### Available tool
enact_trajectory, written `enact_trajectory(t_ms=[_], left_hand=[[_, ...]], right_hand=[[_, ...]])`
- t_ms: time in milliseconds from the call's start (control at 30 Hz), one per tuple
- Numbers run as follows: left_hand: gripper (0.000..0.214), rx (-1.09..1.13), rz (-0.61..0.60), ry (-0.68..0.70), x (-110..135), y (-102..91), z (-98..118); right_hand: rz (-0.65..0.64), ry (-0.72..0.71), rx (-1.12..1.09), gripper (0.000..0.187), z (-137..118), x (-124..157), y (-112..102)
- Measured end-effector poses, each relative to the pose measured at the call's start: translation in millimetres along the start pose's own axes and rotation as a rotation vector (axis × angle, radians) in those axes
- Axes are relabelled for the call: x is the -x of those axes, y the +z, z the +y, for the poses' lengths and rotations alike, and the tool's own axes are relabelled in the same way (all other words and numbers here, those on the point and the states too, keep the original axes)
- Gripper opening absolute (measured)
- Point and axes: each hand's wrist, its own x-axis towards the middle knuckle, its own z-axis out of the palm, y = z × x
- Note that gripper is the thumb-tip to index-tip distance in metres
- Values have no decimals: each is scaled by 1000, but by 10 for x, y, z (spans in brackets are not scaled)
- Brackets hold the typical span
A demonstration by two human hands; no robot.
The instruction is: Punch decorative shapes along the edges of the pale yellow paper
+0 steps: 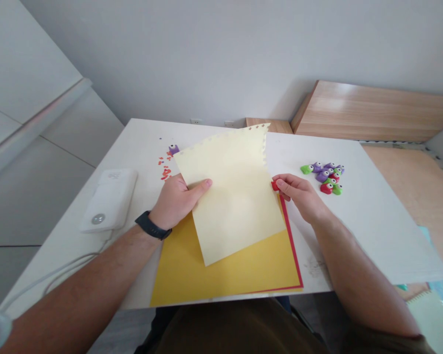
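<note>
A pale yellow sheet of paper (236, 196) is held up at a tilt, with small punched shapes along its top edge and upper right edge. My left hand (180, 196) grips it at the left edge, thumb on top. My right hand (299, 194) is closed on a small red paper punch (275, 185) at the sheet's right edge. Whether paper sits inside the punch is hidden by the fingers. Beneath the sheet lie golden-yellow paper (229, 275) and a red sheet (293, 246), whose border shows at the right.
A cluster of purple, green and red paper punches (324, 175) lies on the right of the white table (369, 236). At the left are a purple punch (173, 149), orange-red paper bits (165, 173) and a white box-shaped device (110, 199) with a cable (74, 258).
</note>
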Motion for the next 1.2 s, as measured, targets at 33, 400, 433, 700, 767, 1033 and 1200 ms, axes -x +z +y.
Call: enact_trajectory(t_ms=[33,400,433,700,767,1033,1200], left_hand=[[41,7,1,-1,-1,2,-3],[41,56,-2,10,1,-17,37],[42,61,2,12,1,-17,37],[42,67,-39,-32,-8,-19,0],[42,62,-55,-32,-10,-21,-13],[41,79,-17,-61,-12,-35,56],[40,61,48,-123,-40,-137,153]], right_hand=[[-1,4,-4,28,0,-1,0],[32,21,24,29,8,-23,-29],[32,23,24,29,9,-23,-30],[73,-5,34,27,57,-61,-56],[74,-9,34,28,68,-73,-64],[83,14,10,30,101,-73,-81],[113,-6,12,30,135,-107,-103]])
